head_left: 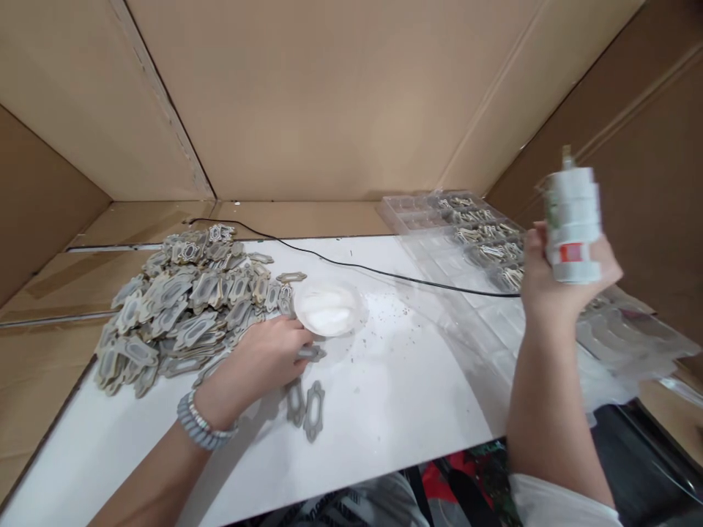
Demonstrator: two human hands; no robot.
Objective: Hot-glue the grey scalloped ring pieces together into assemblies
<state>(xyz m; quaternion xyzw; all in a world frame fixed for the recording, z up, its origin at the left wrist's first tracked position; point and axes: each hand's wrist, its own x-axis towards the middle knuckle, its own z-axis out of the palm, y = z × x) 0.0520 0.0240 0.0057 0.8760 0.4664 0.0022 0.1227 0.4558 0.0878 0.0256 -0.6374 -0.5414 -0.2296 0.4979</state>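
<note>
My left hand [277,348] is closed, with its fingertips at a grey, frame-shaped metal-looking piece [312,353], just below a round white dish [328,309]. Two similar loose pieces [314,411] lie on the white table nearer to me. To the left of the hand spreads a large heap of these pieces [187,304]. Raised on the right, my right hand [565,274] grips a white bottle-like cylinder [575,219] with a narrow tip pointing up and a red patch on its side. Motion blurs it, so its label is unreadable.
Clear plastic compartment trays [439,252] stand at the right, some cells filled with small pieces. A black cord [351,265] crosses the table towards my right forearm. Cardboard walls [329,102] enclose the back and sides. Small crumbs [403,313] lie beside the dish.
</note>
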